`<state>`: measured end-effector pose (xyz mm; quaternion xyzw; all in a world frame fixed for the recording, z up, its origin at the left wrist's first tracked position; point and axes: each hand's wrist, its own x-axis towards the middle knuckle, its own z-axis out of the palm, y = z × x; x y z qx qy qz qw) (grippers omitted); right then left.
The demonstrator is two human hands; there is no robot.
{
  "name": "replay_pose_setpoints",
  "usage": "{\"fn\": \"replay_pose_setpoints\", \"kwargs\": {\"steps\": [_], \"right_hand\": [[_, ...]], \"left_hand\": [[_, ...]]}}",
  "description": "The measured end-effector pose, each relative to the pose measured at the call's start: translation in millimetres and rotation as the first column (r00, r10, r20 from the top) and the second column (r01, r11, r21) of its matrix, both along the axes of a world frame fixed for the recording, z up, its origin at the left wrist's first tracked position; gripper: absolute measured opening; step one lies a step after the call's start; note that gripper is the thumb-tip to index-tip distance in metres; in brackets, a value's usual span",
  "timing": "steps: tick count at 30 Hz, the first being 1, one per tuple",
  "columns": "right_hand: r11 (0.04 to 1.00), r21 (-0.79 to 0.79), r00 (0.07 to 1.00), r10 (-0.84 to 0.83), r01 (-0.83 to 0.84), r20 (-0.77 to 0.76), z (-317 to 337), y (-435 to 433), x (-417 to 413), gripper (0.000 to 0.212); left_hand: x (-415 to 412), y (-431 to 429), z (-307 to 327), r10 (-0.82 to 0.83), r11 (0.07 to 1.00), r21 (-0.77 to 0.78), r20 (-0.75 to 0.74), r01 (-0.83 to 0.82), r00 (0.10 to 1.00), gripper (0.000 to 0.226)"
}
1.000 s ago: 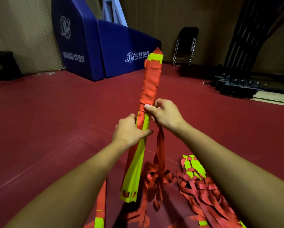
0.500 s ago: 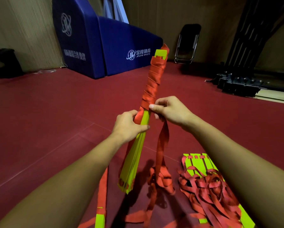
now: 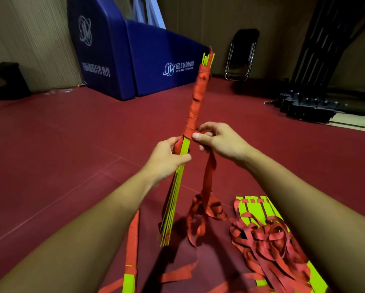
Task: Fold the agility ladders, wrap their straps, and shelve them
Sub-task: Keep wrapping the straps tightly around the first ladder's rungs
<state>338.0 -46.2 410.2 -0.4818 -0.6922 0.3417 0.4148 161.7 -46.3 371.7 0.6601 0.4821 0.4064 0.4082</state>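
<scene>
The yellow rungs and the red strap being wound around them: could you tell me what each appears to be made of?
The yellow rungs look like thin, stiff plastic slats with a smooth matte finish: flat, straight edges that fan apart below the left hand. The red strap looks like woven fabric webbing: it hangs limp from the right hand, creases and curls on the floor. The exact fibre is not discernible.

A dark red gym floor [image 3: 50,166] carries a second yellow agility ladder [image 3: 259,210] under a tangle of red straps [image 3: 268,244] at lower right, a blue padded block [image 3: 135,60] and a folded black chair [image 3: 241,56] by the far wall.
</scene>
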Motion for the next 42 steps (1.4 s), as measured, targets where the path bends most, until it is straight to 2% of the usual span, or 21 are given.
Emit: {"fn": "replay_pose_setpoints", "kwargs": {"steps": [2, 6, 11, 14, 18, 21, 23, 25, 27, 30, 33, 37, 40, 42], "right_hand": [[1.000, 0.000, 0.999, 0.007, -0.007, -0.037, -1, 1, 2, 0.022], [0.998, -0.024, 0.992, 0.049, -0.053, -0.117, -6, 3, 3, 0.013], [0.997, -0.071, 0.977, 0.020, -0.036, -0.212, -12, 6, -3, 0.017], [0.996, -0.058, 0.960, 0.046, -0.064, -0.275, -16, 7, -8, 0.018], [1.000, -0.017, 0.965, 0.015, -0.020, -0.262, -18, 5, -12, 0.020], [0.997, 0.019, 0.970, -0.062, 0.068, -0.236, -16, 6, -16, 0.035], [0.991, 0.054, 0.972, -0.107, 0.120, -0.207, -13, 8, -20, 0.034], [0.987, 0.073, 0.975, -0.126, 0.141, -0.183, -10, 8, -22, 0.030], [0.982, 0.090, 0.977, -0.151, 0.166, -0.149, -9, 9, -22, 0.031], [0.967, 0.127, 0.974, -0.210, 0.219, -0.081, -8, 8, -19, 0.034], [0.991, 0.041, 0.986, -0.120, 0.125, -0.120, -5, 6, -15, 0.026], [0.995, -0.069, 0.991, 0.057, -0.065, -0.118, -1, 3, -6, 0.011], [0.998, -0.031, 0.993, 0.057, -0.060, -0.099, -3, 3, -5, 0.010], [1.000, -0.004, 0.994, 0.016, -0.017, -0.109, -6, 3, -9, 0.018]], "left_hand": [[-1, 0, 1, 0.007, 0.999, -0.052, 0.075, -0.003, 0.997, 0.040], [-7, 1, 1, -0.032, 0.998, -0.055, 0.104, 0.038, 0.994, 0.031], [-9, -3, 5, -0.091, 0.993, -0.060, 0.163, 0.101, 0.983, 0.033], [-7, -2, 3, -0.130, 0.990, -0.039, 0.149, 0.137, 0.980, 0.037], [-7, 2, 0, -0.188, 0.980, -0.035, 0.141, 0.195, 0.972, 0.030], [-6, 7, -8, -0.173, 0.985, 0.001, 0.027, 0.173, 0.985, 0.030], [-4, 7, -16, -0.155, 0.986, 0.038, -0.130, 0.161, 0.979, 0.054], [0, 6, -21, -0.065, 0.988, 0.110, -0.361, 0.112, 0.930, 0.071], [2, 4, -21, 0.069, 0.984, 0.180, -0.447, 0.014, 0.892, 0.073], [7, 7, -17, 0.157, 0.977, 0.198, -0.408, -0.081, 0.899, 0.061], [2, 8, -14, 0.069, 0.989, 0.144, -0.349, -0.019, 0.935, 0.057], [-6, 9, -16, -0.092, 0.995, -0.042, -0.035, 0.091, 0.995, 0.050], [-7, 5, -12, -0.159, 0.982, -0.091, 0.065, 0.165, 0.985, 0.058], [-8, 5, -9, -0.149, 0.982, -0.097, 0.133, 0.163, 0.980, 0.066]]}}
